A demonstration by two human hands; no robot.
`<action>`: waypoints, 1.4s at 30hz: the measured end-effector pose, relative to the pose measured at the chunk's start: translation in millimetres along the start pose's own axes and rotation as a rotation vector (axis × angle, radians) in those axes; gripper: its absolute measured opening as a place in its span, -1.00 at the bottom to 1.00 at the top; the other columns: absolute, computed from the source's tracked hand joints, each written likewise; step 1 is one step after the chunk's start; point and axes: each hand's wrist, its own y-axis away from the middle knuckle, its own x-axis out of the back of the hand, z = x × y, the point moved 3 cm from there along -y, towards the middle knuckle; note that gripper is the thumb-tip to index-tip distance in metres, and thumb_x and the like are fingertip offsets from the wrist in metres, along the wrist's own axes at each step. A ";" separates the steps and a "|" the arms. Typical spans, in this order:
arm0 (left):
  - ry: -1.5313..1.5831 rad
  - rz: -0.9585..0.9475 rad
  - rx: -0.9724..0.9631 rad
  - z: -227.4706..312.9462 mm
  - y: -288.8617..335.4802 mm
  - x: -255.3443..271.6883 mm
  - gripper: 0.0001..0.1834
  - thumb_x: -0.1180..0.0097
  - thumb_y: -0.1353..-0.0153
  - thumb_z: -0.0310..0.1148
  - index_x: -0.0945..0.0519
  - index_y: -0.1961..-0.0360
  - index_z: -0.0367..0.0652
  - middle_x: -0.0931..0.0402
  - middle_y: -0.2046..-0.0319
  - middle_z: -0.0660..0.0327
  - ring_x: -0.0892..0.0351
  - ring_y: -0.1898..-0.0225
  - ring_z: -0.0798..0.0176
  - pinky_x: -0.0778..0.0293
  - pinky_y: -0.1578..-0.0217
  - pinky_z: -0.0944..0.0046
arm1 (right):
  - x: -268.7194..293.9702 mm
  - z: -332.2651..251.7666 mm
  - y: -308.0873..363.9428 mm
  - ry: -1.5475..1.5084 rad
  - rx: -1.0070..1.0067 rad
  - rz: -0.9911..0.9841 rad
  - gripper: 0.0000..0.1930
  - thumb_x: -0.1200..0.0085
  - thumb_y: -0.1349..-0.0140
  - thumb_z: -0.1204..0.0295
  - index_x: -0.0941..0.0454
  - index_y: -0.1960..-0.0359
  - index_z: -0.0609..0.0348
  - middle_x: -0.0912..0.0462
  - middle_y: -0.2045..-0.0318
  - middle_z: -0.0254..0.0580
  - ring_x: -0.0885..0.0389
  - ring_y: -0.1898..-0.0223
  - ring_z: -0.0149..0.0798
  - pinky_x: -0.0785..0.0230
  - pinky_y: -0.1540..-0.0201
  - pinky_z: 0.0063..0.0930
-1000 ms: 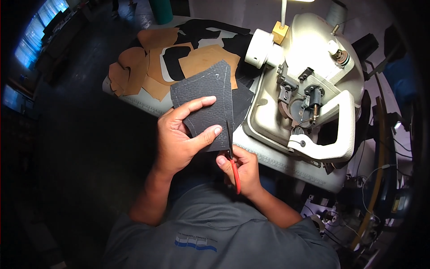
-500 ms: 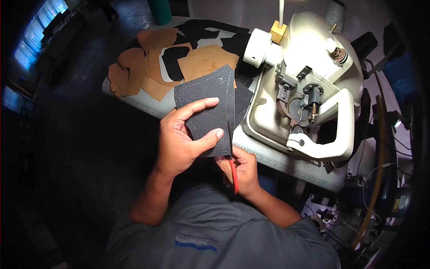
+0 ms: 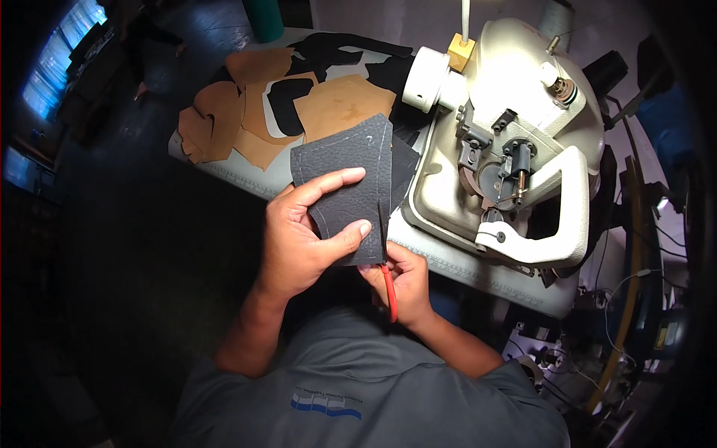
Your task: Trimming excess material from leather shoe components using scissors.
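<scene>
My left hand [image 3: 299, 235] grips a black pebbled-leather piece [image 3: 340, 153], with the thumb and a finger lying over its face and the other fingers hidden behind. Pale drawn lines run close to the edges of the leather. Scissors with red handles [image 3: 391, 295] are held in my right hand [image 3: 409, 284], below the leather's lower right corner. Their dark blades point up along the right edge of the piece, partly against it. Part of the right hand's fingers is hidden behind the handle.
A cream-coloured machine [image 3: 515, 89] with a looped arm fills the right of the table [image 3: 478, 272]. Tan leather scraps [image 3: 343, 101] and black ones [image 3: 328, 52] lie beyond my hands. A green cylinder [image 3: 263, 19] stands behind. Another person [image 3: 142, 45] is at the far left.
The leather has shifted slightly downward against the scissors, while both hands stay nearly in place. More of the other person has come into view at the far left.
</scene>
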 end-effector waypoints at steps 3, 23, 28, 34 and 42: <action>-0.046 -0.025 -0.016 1.1 1.4 -1.2 -0.39 -0.49 -0.05 -0.69 -0.66 -0.20 -0.37 -0.68 -0.05 0.12 -0.65 -0.06 0.35 -0.54 -0.16 0.29 | -1.7 -2.1 -2.3 -0.025 0.044 0.011 -0.79 -0.34 -0.39 0.54 -0.69 0.01 0.35 -0.65 0.45 -0.50 -0.45 0.46 -0.72 -0.29 0.43 -0.70; -0.245 0.063 -0.074 1.7 -0.2 1.4 -0.41 -0.48 -0.05 -0.67 -0.70 -0.18 -0.32 -0.73 0.03 0.11 -0.65 -0.02 0.38 -0.54 -0.12 0.31 | 1.3 1.0 -2.3 -0.190 -0.223 -0.059 -0.50 -0.43 -0.33 0.42 -0.47 -0.21 0.31 -0.67 0.52 -0.32 -0.59 0.61 -0.52 -0.46 0.57 -0.58; -0.319 0.068 -0.106 -3.2 1.2 3.9 -0.43 -0.45 -0.09 -0.68 -0.70 -0.19 -0.31 -0.72 0.00 0.11 -0.64 -0.04 0.38 -0.50 -0.17 0.30 | -1.3 -0.3 3.8 -0.239 -0.283 -0.044 -0.38 -0.37 -0.36 0.49 -0.32 -0.36 0.27 -0.70 0.45 -0.25 -0.61 0.58 -0.49 -0.49 0.55 -0.54; 0.010 0.049 0.036 -9.7 4.3 2.6 -0.47 -0.44 -0.14 -0.62 -0.70 -0.19 -0.29 -0.69 -0.05 0.06 -0.66 -0.07 0.29 -0.54 -0.17 0.25 | 2.9 16.4 -0.9 -0.179 -0.151 -0.133 -0.54 -0.35 -0.36 0.55 -0.50 -0.25 0.28 -0.78 0.23 -0.22 -0.68 0.38 -0.54 -0.56 0.33 -0.61; -0.069 0.086 -0.010 -5.0 11.8 -6.3 -0.44 -0.45 -0.12 -0.63 -0.69 -0.21 -0.29 -0.69 -0.04 0.06 -0.67 -0.06 0.30 -0.56 -0.14 0.26 | 4.4 21.2 -2.4 -0.212 -0.108 -0.096 -0.64 -0.37 -0.35 0.57 -0.56 -0.13 0.32 -0.79 0.15 -0.26 -0.71 0.11 -0.53 -0.55 0.02 -0.62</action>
